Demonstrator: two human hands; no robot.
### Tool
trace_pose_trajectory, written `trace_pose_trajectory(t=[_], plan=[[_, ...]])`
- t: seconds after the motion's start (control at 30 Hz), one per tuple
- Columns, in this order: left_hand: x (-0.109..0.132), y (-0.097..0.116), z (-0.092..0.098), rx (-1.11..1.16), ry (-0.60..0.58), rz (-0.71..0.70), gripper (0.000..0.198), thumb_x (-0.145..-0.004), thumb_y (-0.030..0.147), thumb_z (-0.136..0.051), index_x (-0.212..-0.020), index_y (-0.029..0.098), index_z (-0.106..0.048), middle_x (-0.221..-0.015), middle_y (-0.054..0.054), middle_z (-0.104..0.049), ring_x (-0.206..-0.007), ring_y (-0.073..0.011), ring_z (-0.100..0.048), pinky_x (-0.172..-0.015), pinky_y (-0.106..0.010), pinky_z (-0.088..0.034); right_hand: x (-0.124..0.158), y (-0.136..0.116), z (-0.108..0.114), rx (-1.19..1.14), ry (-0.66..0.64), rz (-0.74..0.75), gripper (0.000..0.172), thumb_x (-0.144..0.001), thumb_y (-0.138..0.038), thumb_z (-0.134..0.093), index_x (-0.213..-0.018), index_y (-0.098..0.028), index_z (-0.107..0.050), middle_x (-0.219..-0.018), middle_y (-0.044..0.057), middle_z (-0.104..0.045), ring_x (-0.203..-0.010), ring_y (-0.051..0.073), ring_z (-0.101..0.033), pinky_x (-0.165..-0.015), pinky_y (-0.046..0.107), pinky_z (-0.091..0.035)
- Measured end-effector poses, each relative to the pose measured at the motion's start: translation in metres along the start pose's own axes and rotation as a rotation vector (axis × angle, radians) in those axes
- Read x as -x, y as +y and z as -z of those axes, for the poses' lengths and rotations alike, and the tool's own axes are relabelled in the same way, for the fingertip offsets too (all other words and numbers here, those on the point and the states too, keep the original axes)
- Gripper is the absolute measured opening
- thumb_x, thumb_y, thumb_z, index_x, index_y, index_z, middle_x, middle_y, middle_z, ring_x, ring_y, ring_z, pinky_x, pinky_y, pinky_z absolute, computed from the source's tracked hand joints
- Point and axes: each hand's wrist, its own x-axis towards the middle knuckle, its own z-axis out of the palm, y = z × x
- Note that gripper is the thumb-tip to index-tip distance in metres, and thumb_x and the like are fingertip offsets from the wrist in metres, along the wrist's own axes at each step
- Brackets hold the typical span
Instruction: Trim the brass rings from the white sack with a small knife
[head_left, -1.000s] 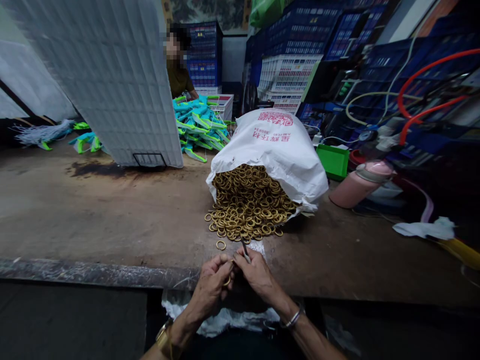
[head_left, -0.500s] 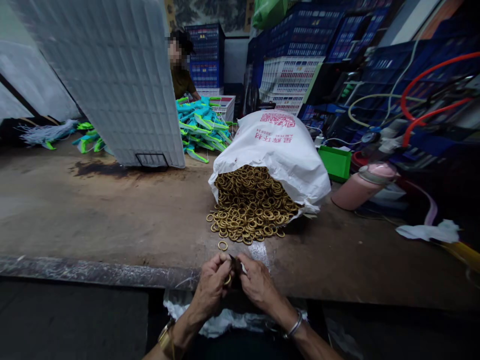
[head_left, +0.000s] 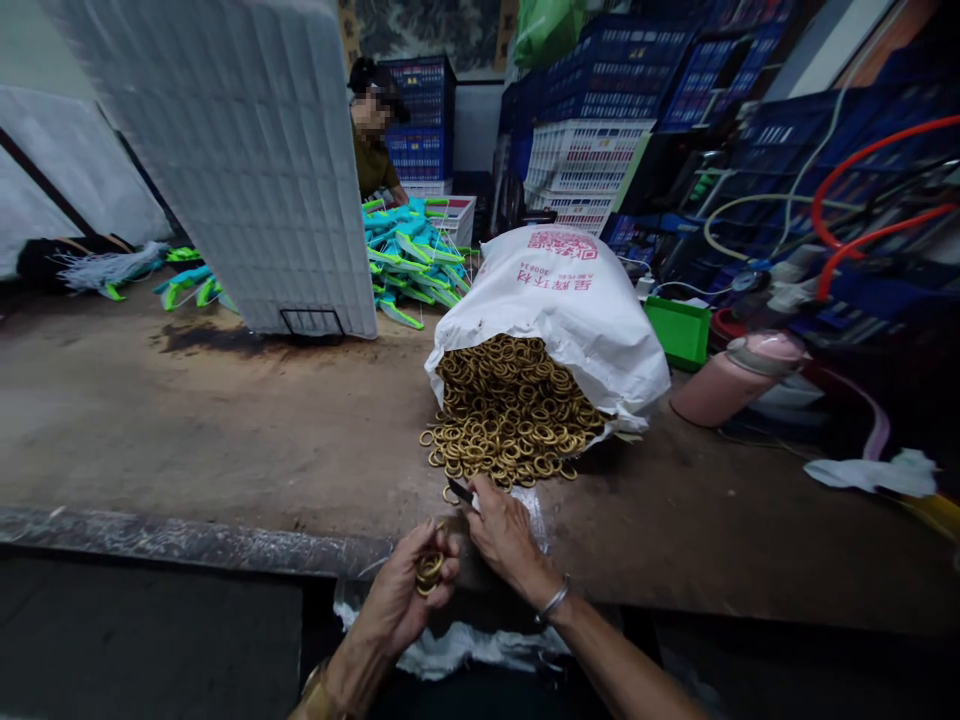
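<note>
Brass-coloured rings (head_left: 517, 410) spill from the mouth of a white woven sack (head_left: 570, 290) lying on its side on the table. My left hand (head_left: 411, 582) is at the table's front edge, fingers curled around several gold rings (head_left: 429, 572) in its palm. My right hand (head_left: 504, 530) grips a small knife (head_left: 460, 491) with a dark blade, its handle mostly hidden by the fingers. The blade points left, over or touching a single ring (head_left: 448, 495) lying just in front of the pile; I cannot tell which.
A tall grey-white ribbed panel (head_left: 225, 170) stands at the left on the table (head_left: 225, 430). Behind it are turquoise and green pieces (head_left: 416, 250) and a person (head_left: 375, 130). A pink bottle (head_left: 739, 375), a green tray (head_left: 676, 332) and red hoses (head_left: 832, 190) are at the right.
My hands have parted. The right one has moved forward with the knife toward the loose ring, while the left has dropped back and turned, showing rings in its palm. The view has shifted slightly.
</note>
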Motion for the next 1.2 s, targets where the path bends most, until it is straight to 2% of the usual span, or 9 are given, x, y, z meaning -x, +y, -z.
trace_pose_trajectory(t=[0.1, 0.23, 0.43, 0.6, 0.8, 0.93, 1.0, 1.1, 1.2], plan=[[-0.003, 0.004, 0.007, 0.043, 0.021, -0.018, 0.024, -0.068, 0.030, -0.066, -0.065, 0.012, -0.052, -0.071, -0.006, -0.059, -0.051, -0.0067, -0.049, -0.033, -0.012, -0.024, -0.008, -0.010, -0.004, 0.044, -0.006, 0.008, 0.012, -0.081, -0.022, -0.046, -0.092, -0.021, -0.050, -0.089, 0.004, -0.062, -0.079, 0.016, -0.057, -0.061, 0.024, -0.029], [-0.003, 0.007, 0.011, 0.049, 0.046, -0.059, 0.016, -0.070, 0.025, -0.062, -0.072, 0.012, -0.055, -0.070, -0.005, -0.059, -0.052, -0.0087, -0.051, -0.033, -0.013, -0.027, -0.014, -0.013, -0.006, 0.076, -0.023, -0.006, 0.012, -0.079, -0.021, -0.047, -0.091, -0.021, -0.049, -0.088, 0.003, -0.061, -0.077, 0.016, -0.056, -0.061, 0.025, -0.029], [-0.005, 0.009, 0.015, 0.085, -0.044, -0.054, 0.015, -0.067, 0.019, -0.062, -0.080, 0.016, -0.055, -0.064, 0.000, -0.054, -0.046, -0.0064, -0.047, -0.034, -0.012, -0.027, -0.008, -0.007, -0.003, 0.005, 0.008, 0.033, 0.019, -0.074, -0.014, -0.046, -0.091, -0.021, -0.051, -0.090, 0.003, -0.058, -0.078, 0.015, -0.053, -0.062, 0.023, -0.029], [-0.008, 0.011, 0.012, 0.096, 0.012, -0.026, 0.019, -0.065, 0.025, -0.067, -0.073, 0.013, -0.054, -0.065, -0.001, -0.055, -0.050, -0.0067, -0.049, -0.035, -0.012, -0.028, -0.002, -0.001, 0.000, -0.213, 0.022, 0.022, 0.007, -0.077, -0.020, -0.043, -0.080, -0.020, -0.050, -0.069, -0.001, -0.055, -0.062, 0.012, -0.049, -0.057, 0.021, -0.030], [-0.010, 0.003, 0.002, -0.236, 0.103, -0.228, 0.032, -0.066, 0.039, -0.067, -0.084, 0.016, -0.054, -0.063, 0.002, -0.054, -0.046, -0.0066, -0.047, -0.034, -0.013, -0.028, 0.013, -0.003, 0.009, -0.398, 0.045, 0.065, 0.007, -0.078, -0.024, -0.042, -0.075, -0.020, -0.047, -0.065, -0.003, -0.052, -0.059, 0.012, -0.047, -0.056, 0.021, -0.033], [-0.013, -0.004, 0.001, -0.456, 0.063, -0.255, 0.028, -0.072, 0.042, -0.060, -0.070, 0.016, -0.051, -0.049, 0.007, -0.044, -0.037, -0.0034, -0.033, -0.034, -0.014, -0.023, 0.020, -0.007, 0.013, -0.452, 0.023, 0.074, 0.008, -0.079, -0.026, -0.044, -0.077, -0.020, -0.049, -0.066, -0.002, -0.053, -0.061, 0.011, -0.048, -0.057, 0.021, -0.034], [-0.015, -0.005, 0.001, -0.567, 0.088, -0.270, 0.028, -0.074, 0.041, -0.057, -0.066, 0.016, -0.049, -0.045, 0.008, -0.039, -0.036, -0.0032, -0.028, -0.035, -0.015, -0.022, 0.020, -0.009, 0.015, -0.514, 0.005, 0.044, 0.012, -0.080, -0.029, -0.043, -0.075, -0.019, -0.049, -0.064, -0.003, -0.052, -0.060, 0.011, -0.047, -0.056, 0.021, -0.034], [-0.016, -0.006, 0.002, -0.717, 0.108, -0.430, 0.023, -0.075, 0.036, -0.057, -0.064, 0.015, -0.054, -0.049, 0.006, -0.045, -0.043, -0.0053, -0.038, -0.044, -0.016, -0.032, 0.018, -0.010, 0.016, -0.661, -0.064, -0.053, 0.021, -0.081, -0.035, -0.040, -0.070, -0.019, -0.048, -0.058, -0.004, -0.048, -0.055, 0.010, -0.045, -0.053, 0.020, -0.034], [-0.016, -0.007, 0.002, -0.816, 0.028, -0.556, 0.024, -0.076, 0.033, -0.056, -0.062, 0.014, -0.057, -0.058, 0.002, -0.054, -0.056, -0.0086, -0.048, -0.056, -0.018, -0.039, 0.016, -0.011, 0.017, -0.780, -0.165, -0.151, 0.027, -0.081, -0.037, -0.039, -0.064, -0.019, -0.047, -0.051, -0.005, -0.045, -0.050, 0.009, -0.043, -0.051, 0.020, -0.034]])
